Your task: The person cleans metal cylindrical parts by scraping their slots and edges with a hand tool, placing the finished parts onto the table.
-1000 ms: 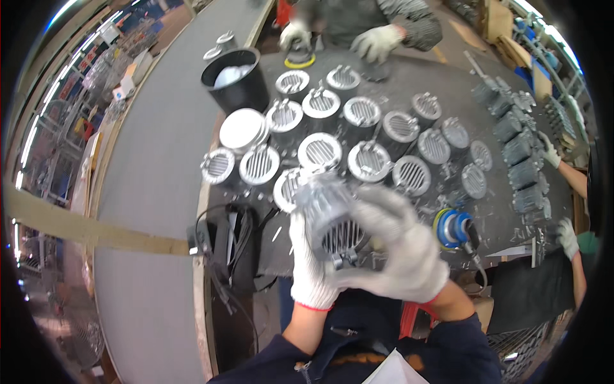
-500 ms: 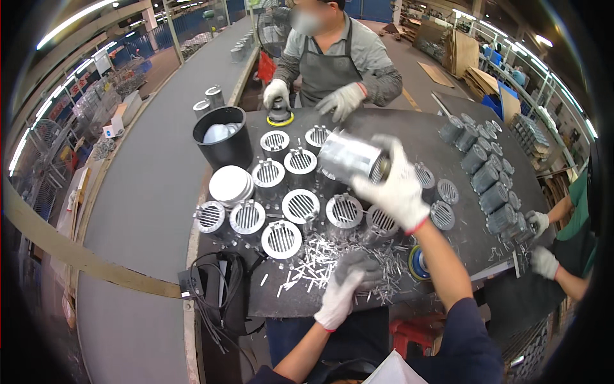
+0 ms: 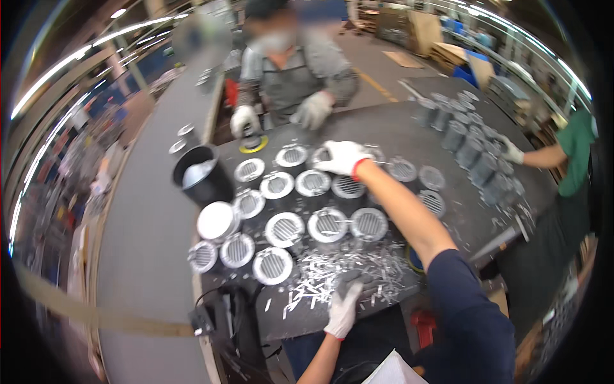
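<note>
My right hand [image 3: 345,158], in a white glove, reaches across the dark table to the far side of a group of metal cylinders. Its fingers are closed at the rim of one metal cylinder [image 3: 321,155], partly covered by the hand. The cylinders around it stand upright with slotted round tops, such as the near slotted cylinder [image 3: 273,266]. My left hand [image 3: 345,304], gloved with greyed fingers, lies low over a pile of thin metal strips [image 3: 313,278] at the near table edge. Its fingers look stretched out, and I see nothing held.
A black bucket [image 3: 214,185] and stacked white discs [image 3: 217,221] stand left of the cylinders. Opposite, a co-worker's gloved hand [image 3: 245,121] is at a yellow-rimmed sander [image 3: 254,144]. More cylinders [image 3: 470,150] stand at the right, where another person's hand [image 3: 510,150] reaches in. A conveyor [image 3: 144,224] runs left.
My right hand has gone from holding a tilted cylinder aloft to a cylinder low among the far ones. My left hand stays over the strips. The head view has shifted.
</note>
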{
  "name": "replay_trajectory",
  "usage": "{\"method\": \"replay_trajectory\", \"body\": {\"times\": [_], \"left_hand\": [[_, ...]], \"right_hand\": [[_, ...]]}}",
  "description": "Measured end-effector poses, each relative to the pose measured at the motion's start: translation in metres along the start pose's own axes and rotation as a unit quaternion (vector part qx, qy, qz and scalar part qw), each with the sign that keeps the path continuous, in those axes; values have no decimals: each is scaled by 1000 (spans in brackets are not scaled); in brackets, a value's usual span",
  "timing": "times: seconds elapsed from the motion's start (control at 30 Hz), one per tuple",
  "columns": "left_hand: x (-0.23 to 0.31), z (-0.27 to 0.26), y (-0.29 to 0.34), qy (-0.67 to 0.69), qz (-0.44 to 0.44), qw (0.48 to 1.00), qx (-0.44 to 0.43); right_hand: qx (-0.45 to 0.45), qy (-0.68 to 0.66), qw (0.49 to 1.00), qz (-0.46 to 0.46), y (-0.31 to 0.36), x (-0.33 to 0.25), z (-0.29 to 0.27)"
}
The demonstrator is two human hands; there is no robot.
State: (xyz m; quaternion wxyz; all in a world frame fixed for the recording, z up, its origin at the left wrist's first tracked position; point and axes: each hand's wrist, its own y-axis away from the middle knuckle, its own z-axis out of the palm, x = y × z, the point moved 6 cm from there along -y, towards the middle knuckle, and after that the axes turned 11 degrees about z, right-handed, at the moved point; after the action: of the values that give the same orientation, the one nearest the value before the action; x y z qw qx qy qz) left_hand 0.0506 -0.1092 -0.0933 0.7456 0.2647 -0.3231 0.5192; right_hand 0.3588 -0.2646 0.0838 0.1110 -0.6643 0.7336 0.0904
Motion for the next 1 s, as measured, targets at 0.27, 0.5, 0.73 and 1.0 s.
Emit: {"method": "replay_trajectory", "body": {"times": [0.27, 0.5, 0.73, 1.0], "left_hand": [[2, 3, 0, 53, 10, 998, 28], [2, 5, -2, 30, -7, 999, 37], [-2, -3, -3, 35, -64, 997, -4], [-10, -6, -5, 70, -32, 996, -39]], "right_hand": [[233, 20, 950, 209, 75, 175, -96], [306, 174, 800, 486, 216, 393, -154], [134, 125, 840, 511, 265, 491, -125], [191, 139, 856, 461, 266, 552, -94]]}}
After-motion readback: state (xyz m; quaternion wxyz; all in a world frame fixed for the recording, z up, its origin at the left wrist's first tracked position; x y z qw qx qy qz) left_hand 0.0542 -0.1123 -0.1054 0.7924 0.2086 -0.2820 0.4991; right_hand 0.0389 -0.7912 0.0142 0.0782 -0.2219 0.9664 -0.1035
